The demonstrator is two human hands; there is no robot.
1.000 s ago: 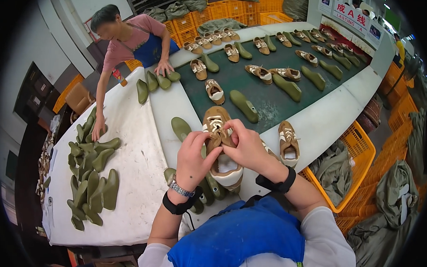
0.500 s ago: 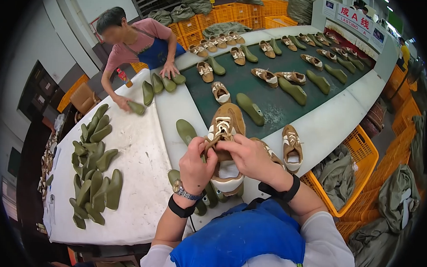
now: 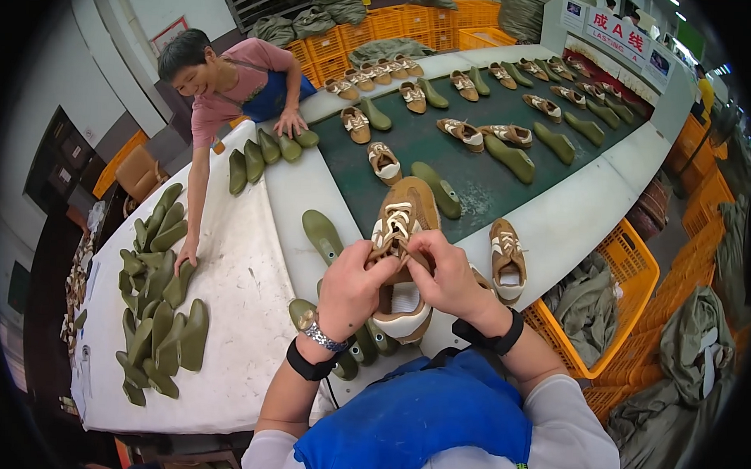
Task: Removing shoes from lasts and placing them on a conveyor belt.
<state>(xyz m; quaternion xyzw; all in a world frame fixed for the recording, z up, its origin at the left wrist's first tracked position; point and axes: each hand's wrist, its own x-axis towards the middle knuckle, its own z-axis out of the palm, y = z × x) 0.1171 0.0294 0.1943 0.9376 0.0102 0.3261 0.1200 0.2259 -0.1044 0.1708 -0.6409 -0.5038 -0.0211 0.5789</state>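
A brown suede sneaker (image 3: 411, 204) with white side panels and cream laces lies in front of me, toe pointing away. My left hand (image 3: 347, 290), wearing a metal watch, pinches the left edge of its lace opening near the top eyelets. My right hand (image 3: 450, 280) pinches the opposite edge, so both hands are closed on the shoe. The exact fingertip grip is partly hidden. Another brown sneaker (image 3: 507, 260) stands just right of my right hand. Beyond my left hand lies a green shoe last (image 3: 320, 234), and several more lasts are partly covered by my left wrist.
Sneakers and lasts stand in rows on a green conveyor belt (image 3: 345, 171) with pale edges. A white-covered table (image 3: 232, 312) at left bears a pile of green lasts (image 3: 169, 343). Across it, a co-worker (image 3: 248, 81) leans in. An orange crate (image 3: 639, 273) holding grey-green cloth stands right.
My fingers have shifted at the sneaker's lace opening, drawing closer to its edges. The co-worker has set down a last beside the others and stretched an arm to the pile.
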